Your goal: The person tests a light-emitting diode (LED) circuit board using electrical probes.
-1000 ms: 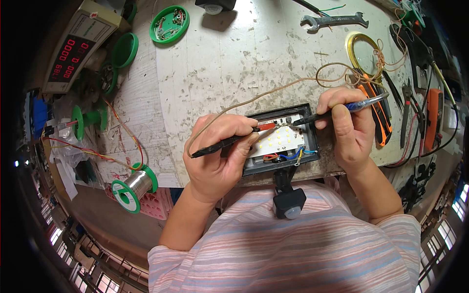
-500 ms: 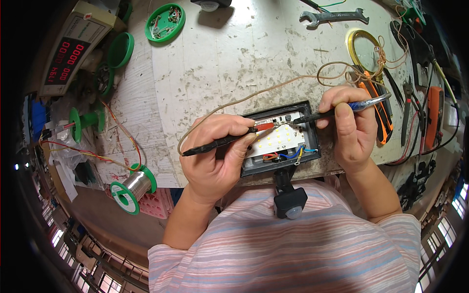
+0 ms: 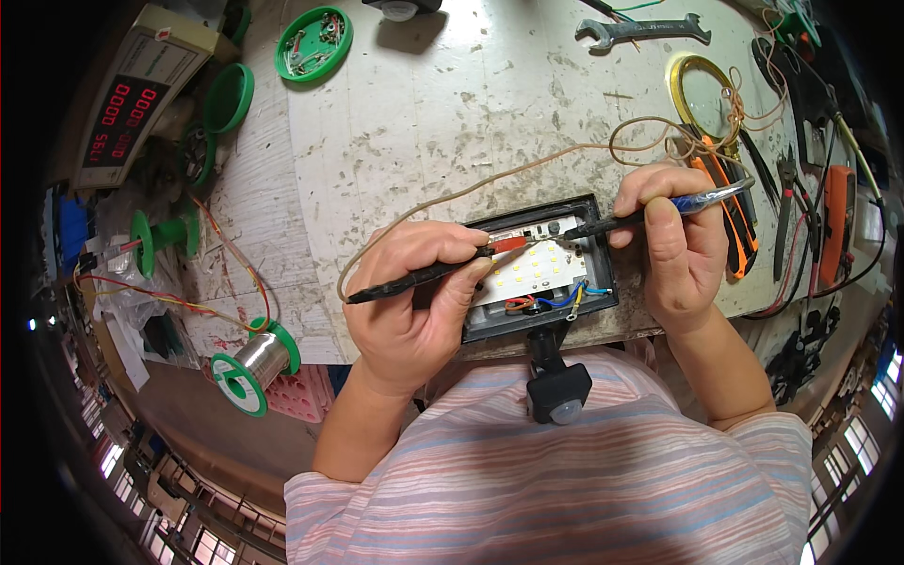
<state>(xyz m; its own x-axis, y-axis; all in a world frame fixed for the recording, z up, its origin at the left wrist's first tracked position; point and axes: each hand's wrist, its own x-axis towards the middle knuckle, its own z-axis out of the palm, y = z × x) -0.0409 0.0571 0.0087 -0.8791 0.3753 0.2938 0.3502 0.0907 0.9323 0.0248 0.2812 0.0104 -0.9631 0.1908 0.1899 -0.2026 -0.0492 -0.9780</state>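
Observation:
A black lamp housing (image 3: 607, 275) lies at the table's front edge, a white LED board (image 3: 532, 275) inside it. My left hand (image 3: 395, 320) is closed around a test probe (image 3: 414, 281), black with a red front part, trailing a thin brown wire. My right hand (image 3: 686, 264) pinches a second probe (image 3: 697, 201), black toward the tip and blue behind. Both tips meet close together at the board's upper part; whether they touch it I cannot tell. Coloured wires (image 3: 565, 299) sit below the board. A black motion sensor (image 3: 559, 388) hangs from the housing toward my striped shirt.
Left stand a meter with red digits (image 3: 118, 118), green dishes (image 3: 315, 45) and a solder wire spool (image 3: 259, 363). A wrench (image 3: 645, 33) lies at the back. Right are a yellow tape roll (image 3: 680, 94), orange-handled cutters (image 3: 739, 231), pliers (image 3: 784, 217) and an orange multimeter (image 3: 836, 221).
The back end of the left probe has dipped slightly. The meter's red digits have changed a little. Both hands keep their grips, with the tips at about the same spot.

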